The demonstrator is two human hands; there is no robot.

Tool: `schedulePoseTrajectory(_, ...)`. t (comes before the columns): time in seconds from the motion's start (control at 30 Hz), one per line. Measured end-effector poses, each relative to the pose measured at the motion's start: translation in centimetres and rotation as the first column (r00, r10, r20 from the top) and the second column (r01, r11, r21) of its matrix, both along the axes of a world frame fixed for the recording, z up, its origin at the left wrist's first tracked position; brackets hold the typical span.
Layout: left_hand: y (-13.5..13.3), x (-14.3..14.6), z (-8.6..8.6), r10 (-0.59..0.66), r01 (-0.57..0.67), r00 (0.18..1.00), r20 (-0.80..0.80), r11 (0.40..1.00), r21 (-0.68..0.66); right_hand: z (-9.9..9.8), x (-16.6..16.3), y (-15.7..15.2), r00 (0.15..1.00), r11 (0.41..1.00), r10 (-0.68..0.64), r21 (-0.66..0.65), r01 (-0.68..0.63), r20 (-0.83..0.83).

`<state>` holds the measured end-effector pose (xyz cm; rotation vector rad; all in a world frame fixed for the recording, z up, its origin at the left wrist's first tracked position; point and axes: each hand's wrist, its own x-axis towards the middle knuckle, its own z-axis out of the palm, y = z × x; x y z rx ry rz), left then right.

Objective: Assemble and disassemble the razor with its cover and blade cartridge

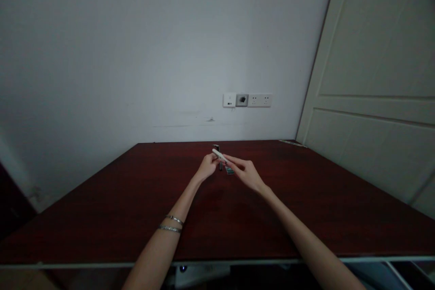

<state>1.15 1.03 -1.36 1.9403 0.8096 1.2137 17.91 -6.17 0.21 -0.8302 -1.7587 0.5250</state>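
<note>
Head view: both hands up over the middle of the dark red desk (258,222), toward its far edge. Left hand (208,166): fingers closed on a slim white object (219,155), on its left side. Right hand (248,174): fingers extended, pinching the right end of the same object. White object sits tilted between the hands, upper end to the left; too small to identify.

Just behind/below it, a narrow dark item (220,167), partly hidden by the hands; can't tell what it is. Small teal-and-white patterned piece (229,171) on the desk, just beside the right fingers.

Two silvery bands (174,219) on the left forearm. Behind the desk: pale wall (170,54) with a row of switch and socket plates (260,100). Pale paneled door (374,68) at right.
</note>
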Motion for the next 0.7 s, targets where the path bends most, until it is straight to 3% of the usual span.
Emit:
schedulePoseTrajectory(0.13,-0.1,0.1,-0.2,-0.038,0.039,0.999,0.034,0.999,-0.036,0.0,0.3,0.3,0.992,0.991,-0.128,0.027,0.128,-0.02)
schedulePoseTrajectory(0.27,0.1,0.2,-0.4,-0.042,0.043,0.998,0.038,0.999,-0.032,-0.1,0.4,0.5,0.996,0.996,-0.081,0.029,0.08,0.023)
schedulePoseTrajectory(0.37,0.1,0.1,-0.4,-0.061,0.064,0.997,0.055,0.997,-0.049,0.0,0.3,0.4,0.991,0.99,-0.13,0.055,0.131,-0.02)
schedulePoseTrajectory(0.53,-0.1,0.1,-0.1,-0.034,0.034,0.999,0.016,0.999,-0.001,-0.2,0.0,-0.5,0.99,0.992,-0.115,0.053,0.111,0.081)
schedulePoseTrajectory(0.63,-0.3,0.2,0.0,0.009,-0.009,1.0,0.02,1.0,-0.026,0.0,-0.1,-0.8,0.974,0.978,-0.207,-0.006,0.208,-0.09)
schedulePoseTrajectory(0.7,-0.4,0.3,0.0,0.041,-0.041,0.999,0.009,0.999,-0.019,0.3,-0.3,-0.5,0.956,0.974,-0.216,-0.113,0.197,-0.197)
